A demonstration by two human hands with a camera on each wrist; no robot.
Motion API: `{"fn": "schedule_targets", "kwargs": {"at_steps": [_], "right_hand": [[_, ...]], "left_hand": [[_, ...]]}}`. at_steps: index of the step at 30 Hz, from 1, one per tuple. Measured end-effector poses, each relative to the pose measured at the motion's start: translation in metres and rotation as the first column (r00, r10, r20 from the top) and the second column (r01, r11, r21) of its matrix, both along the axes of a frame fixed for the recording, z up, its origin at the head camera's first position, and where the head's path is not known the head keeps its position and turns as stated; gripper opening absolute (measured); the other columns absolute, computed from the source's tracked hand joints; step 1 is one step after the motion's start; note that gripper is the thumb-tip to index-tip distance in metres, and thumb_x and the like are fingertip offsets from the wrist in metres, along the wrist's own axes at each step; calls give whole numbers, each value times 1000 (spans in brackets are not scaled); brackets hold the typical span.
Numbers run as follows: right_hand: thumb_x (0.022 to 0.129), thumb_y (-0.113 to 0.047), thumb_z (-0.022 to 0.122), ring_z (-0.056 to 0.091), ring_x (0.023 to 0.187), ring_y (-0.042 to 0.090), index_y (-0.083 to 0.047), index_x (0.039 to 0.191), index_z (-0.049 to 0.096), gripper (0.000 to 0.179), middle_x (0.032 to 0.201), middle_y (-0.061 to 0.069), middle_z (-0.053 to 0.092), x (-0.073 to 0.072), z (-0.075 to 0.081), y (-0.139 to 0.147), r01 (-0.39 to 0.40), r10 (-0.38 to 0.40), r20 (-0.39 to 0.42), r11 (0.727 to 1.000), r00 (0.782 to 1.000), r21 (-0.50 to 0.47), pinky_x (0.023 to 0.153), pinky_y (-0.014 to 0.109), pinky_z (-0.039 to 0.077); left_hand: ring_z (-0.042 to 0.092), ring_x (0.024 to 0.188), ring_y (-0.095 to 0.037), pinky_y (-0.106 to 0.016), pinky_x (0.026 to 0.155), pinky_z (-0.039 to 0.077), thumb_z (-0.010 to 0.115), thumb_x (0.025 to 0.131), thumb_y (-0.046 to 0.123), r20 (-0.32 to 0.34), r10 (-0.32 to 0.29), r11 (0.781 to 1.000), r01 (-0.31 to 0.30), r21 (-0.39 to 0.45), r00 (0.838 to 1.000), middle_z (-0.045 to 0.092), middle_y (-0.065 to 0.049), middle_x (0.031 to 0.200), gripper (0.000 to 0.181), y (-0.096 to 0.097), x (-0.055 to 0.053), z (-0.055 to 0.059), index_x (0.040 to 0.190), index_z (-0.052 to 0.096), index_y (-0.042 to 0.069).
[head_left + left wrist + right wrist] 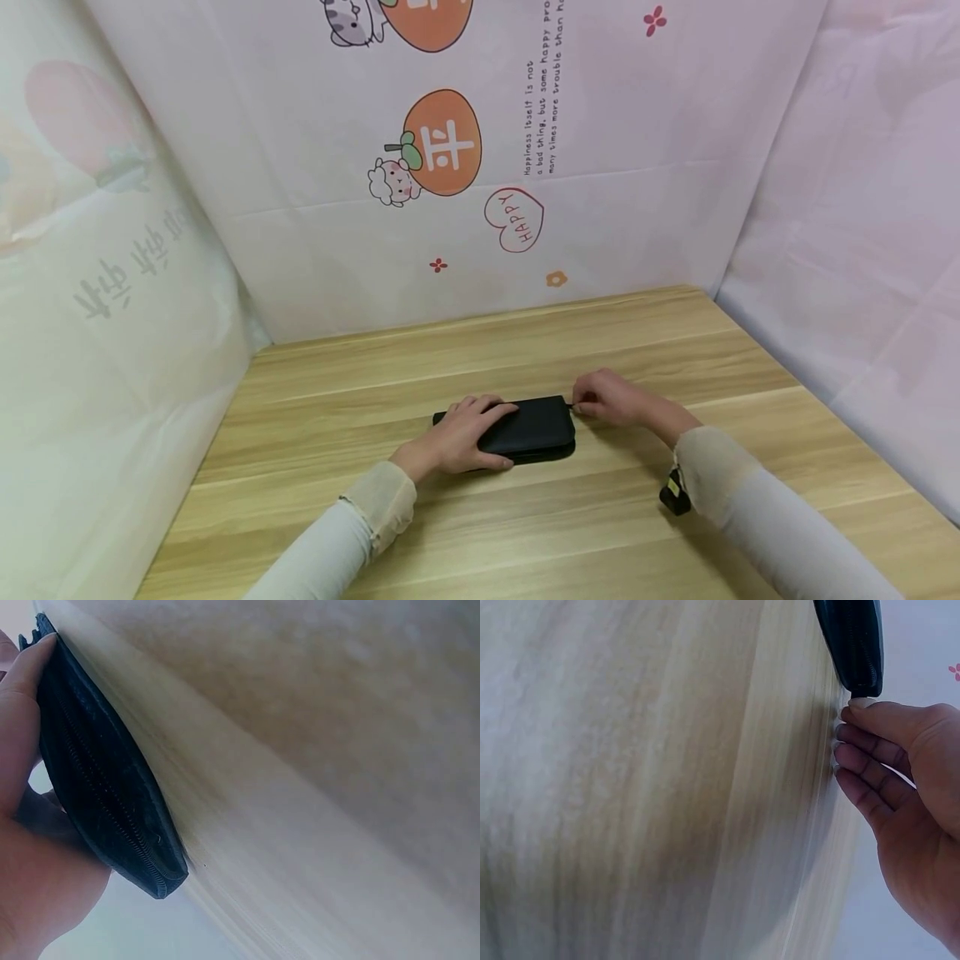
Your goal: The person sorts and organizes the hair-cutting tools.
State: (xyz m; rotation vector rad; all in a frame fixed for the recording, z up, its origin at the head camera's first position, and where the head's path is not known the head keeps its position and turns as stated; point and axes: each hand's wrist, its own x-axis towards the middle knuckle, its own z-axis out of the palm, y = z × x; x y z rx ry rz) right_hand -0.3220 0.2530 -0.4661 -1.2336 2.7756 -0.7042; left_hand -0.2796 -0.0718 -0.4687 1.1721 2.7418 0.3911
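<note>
A black zip wallet (534,427) lies flat on the wooden table. My left hand (467,435) grips its left part, fingers over the top and thumb along the near side. In the left wrist view, the thumb (26,675) presses against the wallet (112,787), whose zipper runs along the side, meeting at the near end. At the wallet's right end, my right hand (609,398) pinches a small dark pull tab between thumb and forefinger. The right wrist view shows this hand (907,772) right at the wallet's tip (859,652), other fingers loosely bent.
Wood-grain table (337,375) surface surrounds the wallet. White printed cloth (615,192) stands as a wall behind the table, with more cloth at left and right. A small black device with a yellow mark (674,493) hangs at the right cuff.
</note>
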Motion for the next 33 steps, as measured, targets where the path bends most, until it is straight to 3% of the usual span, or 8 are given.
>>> {"fn": "schedule_targets", "kwargs": {"at_steps": [16,33], "right_hand": [[94,-4,71,55,72,6,-13,86,73,13,83,-6,66,-1,0,-7,67,-69,44,997,997,47,68,30,49],[91,4,69,44,64,5,-13,72,61,26,71,-8,53,-4,-2,-15,28,-27,-5,999,1000,35,61,26,40]], "left_hand": [[37,142,-26,-54,114,33,69,92,58,4,5,1000,-5,8,1000,38,-2,158,83,0,-1,-1,160,33,27],[39,140,-26,-54,112,35,69,92,60,-7,7,1000,-7,12,1000,39,-2,157,84,-1,-3,-4,160,34,28]]}}
